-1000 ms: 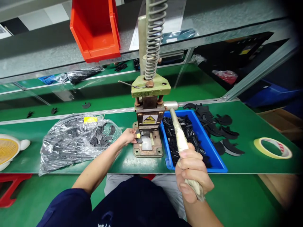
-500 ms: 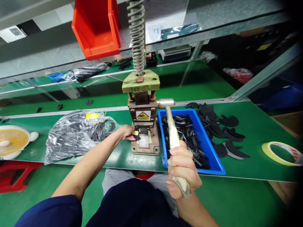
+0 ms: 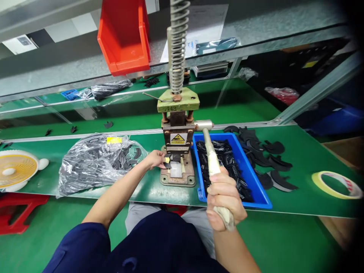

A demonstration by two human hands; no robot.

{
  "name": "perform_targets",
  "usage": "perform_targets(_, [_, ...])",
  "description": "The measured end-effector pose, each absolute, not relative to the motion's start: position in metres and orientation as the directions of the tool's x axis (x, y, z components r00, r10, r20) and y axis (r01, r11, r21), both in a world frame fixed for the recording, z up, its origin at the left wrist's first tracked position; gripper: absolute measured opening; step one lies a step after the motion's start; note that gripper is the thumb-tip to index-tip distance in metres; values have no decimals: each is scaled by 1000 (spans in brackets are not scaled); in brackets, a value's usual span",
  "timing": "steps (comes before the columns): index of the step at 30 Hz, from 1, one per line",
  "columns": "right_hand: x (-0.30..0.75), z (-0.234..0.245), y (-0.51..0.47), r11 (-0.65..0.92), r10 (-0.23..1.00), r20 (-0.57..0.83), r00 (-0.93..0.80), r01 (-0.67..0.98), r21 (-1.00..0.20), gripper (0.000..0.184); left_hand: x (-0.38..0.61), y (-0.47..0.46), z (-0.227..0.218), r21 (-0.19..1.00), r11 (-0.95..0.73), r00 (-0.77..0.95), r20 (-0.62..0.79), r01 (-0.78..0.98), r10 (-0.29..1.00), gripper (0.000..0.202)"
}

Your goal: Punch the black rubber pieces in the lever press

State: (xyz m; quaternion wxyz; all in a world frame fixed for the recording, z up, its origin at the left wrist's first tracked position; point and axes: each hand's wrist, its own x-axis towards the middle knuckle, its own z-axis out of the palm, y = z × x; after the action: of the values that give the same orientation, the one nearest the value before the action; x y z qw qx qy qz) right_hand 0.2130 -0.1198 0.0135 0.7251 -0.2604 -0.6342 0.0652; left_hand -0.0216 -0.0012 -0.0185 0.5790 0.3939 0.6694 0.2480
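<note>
Lever [image 3: 211, 153] of a spring-topped hand press [image 3: 178, 131] runs into the person's right hand [image 3: 226, 197], its fingers curled tightly round the pale wrapped grip. The left hand [image 3: 157, 159] pinches a small black piece [image 3: 167, 165] at the nine o'clock side of the press's base plate [image 3: 188, 172]. From the press, on the green desk [image 3: 308, 159], a blue bin [image 3: 260, 193] of black parts [image 3: 231, 167] lies towards three o'clock and a clear plastic bag [image 3: 82, 170] towards nine.
</note>
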Motion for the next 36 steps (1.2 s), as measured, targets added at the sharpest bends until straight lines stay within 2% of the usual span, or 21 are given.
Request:
perform_targets(3, [212, 20, -120, 886, 367, 915, 168, 235, -399, 14, -33, -5, -24, 832, 509, -70, -507, 223, 859, 19])
perform_targets(6, [208, 21, -118, 896, 325, 915, 239, 231, -379, 15, -65, -8, -28, 820, 417, -193, -369, 393, 909, 7])
perform_targets(8, [205, 19, -115, 902, 297, 907, 300, 223, -369, 18, -95, -11, -29, 721, 353, -271, -233, 596, 934, 5])
perform_targets(11, [201, 18, -109, 913, 260, 906, 334, 220, -343, 21, -137, -19, -28, 479, 353, -354, -92, 804, 931, 15])
perform_targets(15, [199, 21, -104, 922, 213, 911, 353, 235, -307, 23, -165, -21, -33, 274, 404, -395, -91, 873, 914, 36])
perform_targets(19, [199, 22, -104, 907, 217, 906, 365, 267, -325, 21, -165, -9, -41, 236, 402, -374, -156, 885, 914, 32])
perform_targets(24, [201, 18, -107, 897, 230, 909, 346, 286, -336, 16, -162, -3, -48, 356, 360, -354, -86, 862, 931, 26])
perform_targets(28, [204, 16, -106, 905, 219, 919, 327, 284, -316, 14, -162, -10, -52, 568, 339, -383, -45, 750, 922, 25])
perform_targets(30, [204, 16, -107, 905, 221, 918, 328, 281, -319, 12, -161, -15, -51, 722, 327, -412, -64, 610, 909, 22])
perform_targets(33, [203, 18, -107, 895, 241, 909, 340, 285, -343, 13, -153, -24, -47, 926, 251, -428, -113, 282, 897, 18])
perform_targets(36, [201, 20, -106, 901, 224, 910, 350, 282, -330, 12, -141, -36, -38, 984, 179, -390, -171, -17, 905, 30])
